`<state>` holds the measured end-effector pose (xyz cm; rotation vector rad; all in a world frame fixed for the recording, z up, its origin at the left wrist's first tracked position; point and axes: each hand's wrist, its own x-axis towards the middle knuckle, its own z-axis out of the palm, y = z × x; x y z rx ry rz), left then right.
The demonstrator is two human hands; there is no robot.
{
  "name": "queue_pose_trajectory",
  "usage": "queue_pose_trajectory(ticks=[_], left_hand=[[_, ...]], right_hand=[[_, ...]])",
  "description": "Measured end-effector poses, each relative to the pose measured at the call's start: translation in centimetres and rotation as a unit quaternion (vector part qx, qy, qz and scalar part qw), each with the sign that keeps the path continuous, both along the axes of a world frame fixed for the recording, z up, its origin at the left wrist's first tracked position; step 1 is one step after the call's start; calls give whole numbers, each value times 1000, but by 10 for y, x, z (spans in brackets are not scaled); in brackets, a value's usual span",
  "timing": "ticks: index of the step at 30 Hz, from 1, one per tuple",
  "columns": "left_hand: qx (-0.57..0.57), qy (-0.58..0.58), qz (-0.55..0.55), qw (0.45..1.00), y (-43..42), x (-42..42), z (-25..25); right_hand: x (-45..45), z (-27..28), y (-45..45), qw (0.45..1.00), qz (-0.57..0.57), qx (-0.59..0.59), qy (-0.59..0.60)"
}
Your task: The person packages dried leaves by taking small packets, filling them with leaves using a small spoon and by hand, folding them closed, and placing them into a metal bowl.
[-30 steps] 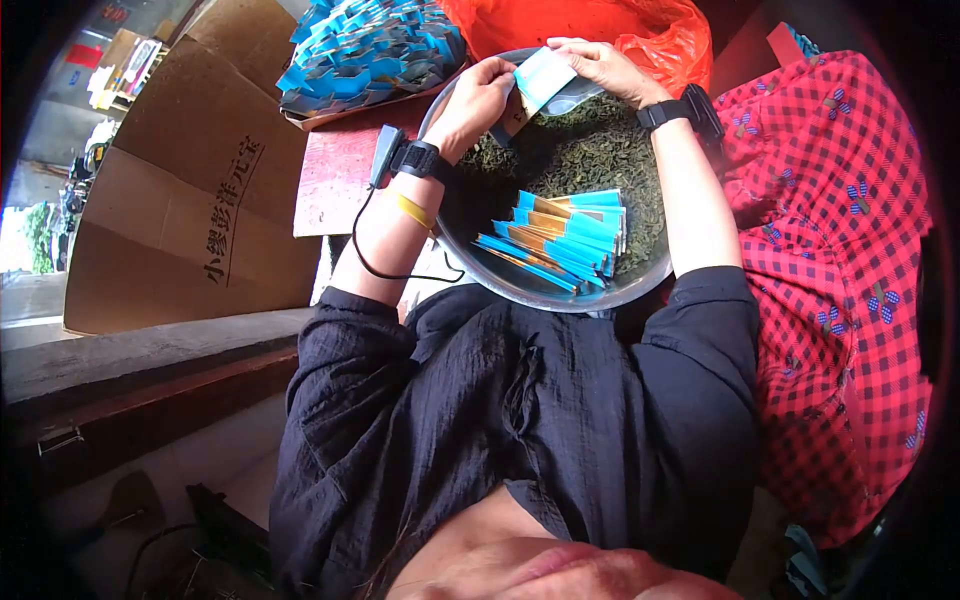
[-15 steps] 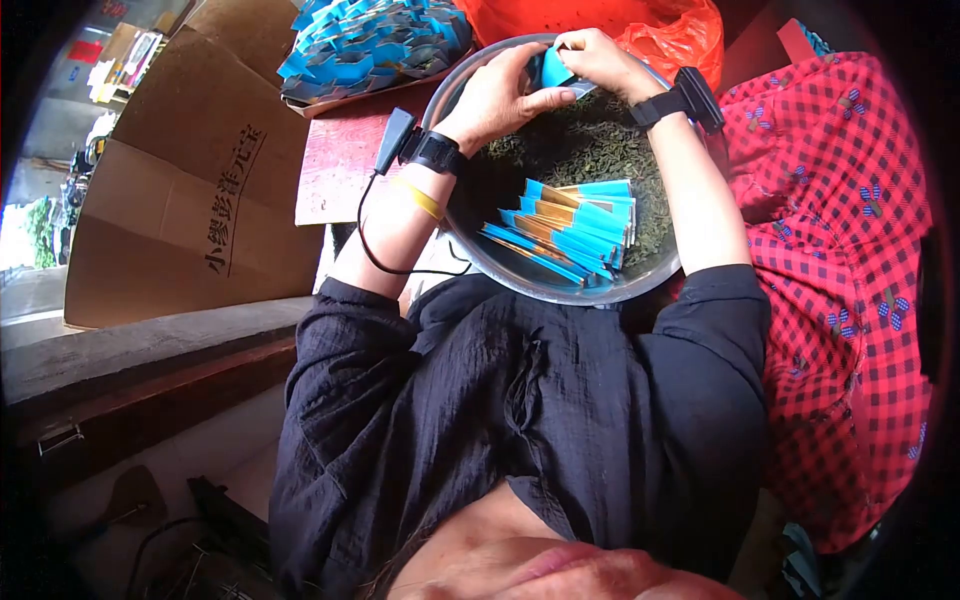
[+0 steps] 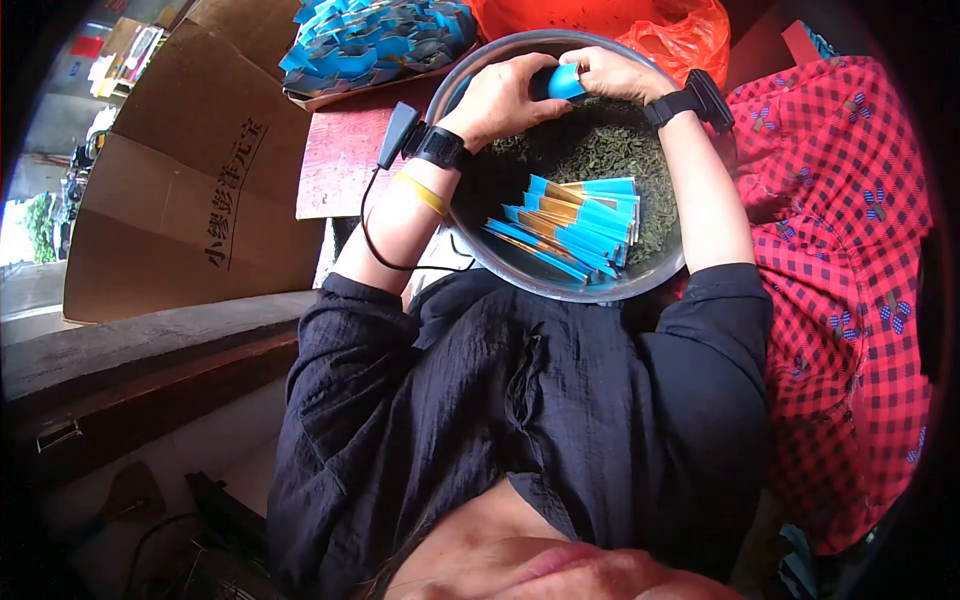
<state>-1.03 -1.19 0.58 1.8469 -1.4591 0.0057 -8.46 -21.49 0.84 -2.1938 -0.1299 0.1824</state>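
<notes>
A blue paper packet [image 3: 565,82], bowed into a curve, is between my two hands over the far side of a round metal basin [image 3: 600,293]. My right hand [image 3: 622,75] pinches its upper right edge. My left hand [image 3: 508,98] closes around its left side, thumb just below it; the other fingertips are partly hidden. Dark green dried leaves [image 3: 610,140] cover much of the basin's bottom. Nearer my body, a fanned pile of flat blue and gold paper packets [image 3: 575,225] lies in the basin.
At the upper left, a box heaped with blue packets [image 3: 380,45] sits on a red table [image 3: 345,165]. An orange-red plastic bag [image 3: 680,40] is behind the basin. A large cardboard box [image 3: 160,180] stands left; red checked cloth [image 3: 830,250] lies right. A cable [image 3: 370,240] hangs from my left wrist.
The blue packet has turned and shows more of its curved face. My right hand has shifted slightly right, and my left fingers have curled in more. The pile in the basin is the same.
</notes>
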Motion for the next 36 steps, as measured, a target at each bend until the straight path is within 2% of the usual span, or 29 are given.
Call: queue_pose_trajectory(ticks=[2,5,7,9,11,13,15,16,19,20,21,24,25,27,29,31,33,35,36], left_hand=[[-4,9,-6,1000,-1,4,-6],[-12,-37,28,999,0,6,0],[15,68,74,995,2,4,5],[8,37,78,996,1,9,1],[12,66,96,993,1,9,2],[8,64,96,993,1,11,0],[2,63,96,993,0,13,-1],[6,66,95,993,0,13,-1],[9,78,96,992,1,12,1],[8,86,97,992,1,12,2],[7,87,99,991,1,12,2],[14,93,98,991,1,12,3],[12,92,101,991,2,12,3],[10,91,103,990,3,12,4],[17,99,106,989,3,12,5],[22,105,108,988,4,12,6],[26,110,111,987,4,13,5],[27,106,106,988,2,16,3],[27,105,104,989,3,16,4]], right_hand=[[-8,7,-2,999,-30,23,18],[-10,6,-10,992,-91,84,34],[-13,9,-13,987,-155,33,22],[-10,-11,-21,984,-111,-124,-55],[-17,-9,2,929,-145,-330,-80],[-16,-3,20,870,-145,-468,-50],[-15,-9,25,838,-141,-522,-83],[-14,-8,28,815,-136,-560,-63],[-20,-1,28,805,-148,-571,-56],[-17,3,28,804,-137,-578,6],[-18,4,28,804,-135,-579,6],[-21,6,30,853,-165,-495,0],[-19,5,29,853,-163,-495,0],[-18,4,20,895,-198,-399,-1],[-18,2,10,908,-200,-368,-21],[-14,-1,-1,955,-181,-229,-53],[-8,-11,-5,962,-182,-190,-71],[-2,-23,-3,975,-158,44,-147],[-3,-22,4,973,-162,52,-155]])
